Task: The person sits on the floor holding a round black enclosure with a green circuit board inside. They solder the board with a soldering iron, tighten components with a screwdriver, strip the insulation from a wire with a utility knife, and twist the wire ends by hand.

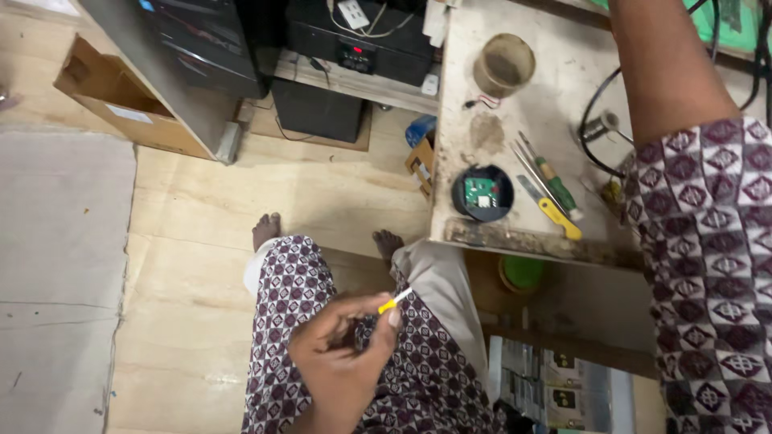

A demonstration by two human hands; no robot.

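Yellow-handled small tool (394,302) pinched in left hand (342,345) over lap.

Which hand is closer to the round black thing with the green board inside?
Left. The left hand is below the round black case, over the lap. The right arm reaches up past the bench; its hand is out of view.

Round case (482,194) lies on table (555,72), screwdrivers (553,186) right, cup (504,64) perhaps behind.
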